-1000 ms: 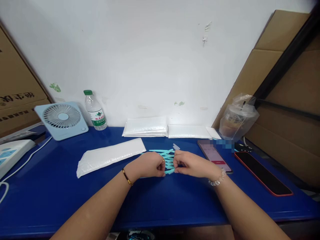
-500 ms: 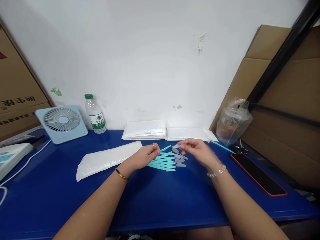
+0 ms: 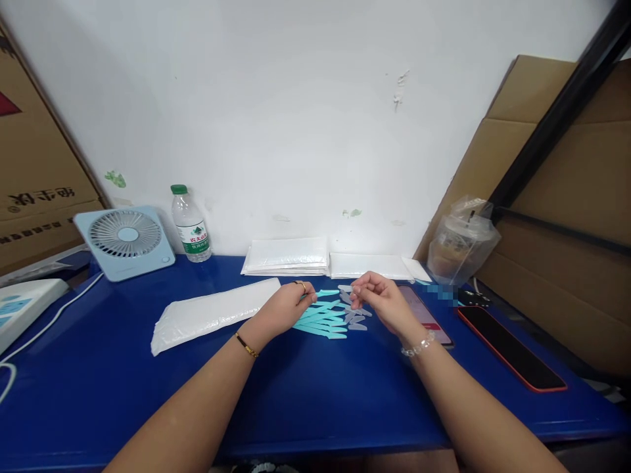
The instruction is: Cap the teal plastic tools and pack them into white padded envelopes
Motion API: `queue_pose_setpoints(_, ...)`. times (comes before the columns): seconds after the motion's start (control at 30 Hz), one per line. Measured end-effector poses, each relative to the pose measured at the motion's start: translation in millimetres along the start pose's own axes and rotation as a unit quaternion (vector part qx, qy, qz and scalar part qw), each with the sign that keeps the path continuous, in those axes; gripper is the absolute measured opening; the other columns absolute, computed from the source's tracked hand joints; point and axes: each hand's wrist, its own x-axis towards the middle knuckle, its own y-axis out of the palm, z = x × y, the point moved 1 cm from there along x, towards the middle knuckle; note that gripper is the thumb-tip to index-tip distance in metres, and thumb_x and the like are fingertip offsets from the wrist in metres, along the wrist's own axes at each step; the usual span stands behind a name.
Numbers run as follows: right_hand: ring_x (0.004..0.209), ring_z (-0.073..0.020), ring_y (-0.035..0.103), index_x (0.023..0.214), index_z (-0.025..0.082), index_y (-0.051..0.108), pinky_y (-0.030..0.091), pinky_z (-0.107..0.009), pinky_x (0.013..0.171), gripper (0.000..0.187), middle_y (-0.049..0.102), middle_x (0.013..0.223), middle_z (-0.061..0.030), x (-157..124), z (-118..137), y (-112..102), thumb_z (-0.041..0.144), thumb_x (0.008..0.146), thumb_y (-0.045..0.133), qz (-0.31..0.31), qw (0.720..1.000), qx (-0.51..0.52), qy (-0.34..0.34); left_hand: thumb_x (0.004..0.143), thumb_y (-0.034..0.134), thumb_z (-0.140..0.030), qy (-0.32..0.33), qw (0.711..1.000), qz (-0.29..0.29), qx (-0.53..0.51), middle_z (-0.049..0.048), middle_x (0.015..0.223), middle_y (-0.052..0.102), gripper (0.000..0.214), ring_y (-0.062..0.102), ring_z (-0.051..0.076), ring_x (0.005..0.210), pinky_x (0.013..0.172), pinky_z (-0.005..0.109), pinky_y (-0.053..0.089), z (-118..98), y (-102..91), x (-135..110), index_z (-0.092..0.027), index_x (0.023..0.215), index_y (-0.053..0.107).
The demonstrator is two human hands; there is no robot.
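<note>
My left hand is closed in a pinch on a thin turquoise eyebrow razor, its far end pointing right. Below it, several more turquoise razors lie fanned out on the blue table. My right hand is closed, thumb and fingertips together at a small translucent cap. That cap is close to the razor's tip; whether the two touch I cannot tell. Several other translucent caps lie loose beneath the right fingers, beside the razor ends.
A white padded mailer lies left of my hands, with stacked mailers against the wall. A fan and water bottle stand left. Right are a lit phone, a dark red-edged phone and a bagged cup.
The razor in my left hand has turned from slanting upward to nearly level. My right hand has shifted slightly left and its fingers curl more, uncovering the lit phone behind it.
</note>
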Motion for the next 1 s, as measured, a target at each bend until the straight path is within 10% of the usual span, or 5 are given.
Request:
queue_pose_setpoints(0.67, 0.06, -0.0143, 0.064, 0.084, 0.018, 0.057, 0.05, -0.029, 0.06, 0.025, 0.066, 0.072, -0.002, -1, -3, 16, 0.04, 0.077, 0.065, 0.068, 0.997, -0.022, 0.013, 0.09, 0.037, -0.042, -0.003, 0.999, 0.033, 0.007, 0.0045, 0.095, 0.062, 0.033, 0.056, 0.018, 0.087, 0.076, 0.029, 0.042, -1, 8.0, 3, -0.019, 0.096, 0.06)
queue_pose_setpoints(0.87, 0.056, -0.0109, 0.058, 0.082, 0.018, 0.056, 0.045, -0.025, 0.056, 0.024, 0.063, 0.068, -0.0006, 13, -15, -20, 0.037, 0.074, 0.067, -0.103, 0.995, 0.016, 0.009, 0.06, 0.065, -0.067, -0.034, 0.994, 0.042, 0.093, 0.0149, 0.13, 0.046, 0.09, 0.041, 0.032, 0.119, 0.092, 0.038, 0.038, 13, 15.7, 2, -0.017, 0.132, 0.04)
queue_pose_setpoints(1.0, 0.053, -0.0112, 0.056, 0.078, 0.017, 0.057, 0.042, -0.024, 0.052, 0.026, 0.062, 0.065, -0.0006, 22, -28, -34, 0.035, 0.066, 0.071, -0.15, 0.986, 0.044, 0.065, 0.059, 0.068, -0.062, -0.033, 0.989, 0.096, 0.108, 0.0123, 0.119, 0.053, 0.077, 0.047, 0.03, 0.11, 0.087, 0.035, 0.04, 14, 18.5, 1, -0.018, 0.119, 0.052)
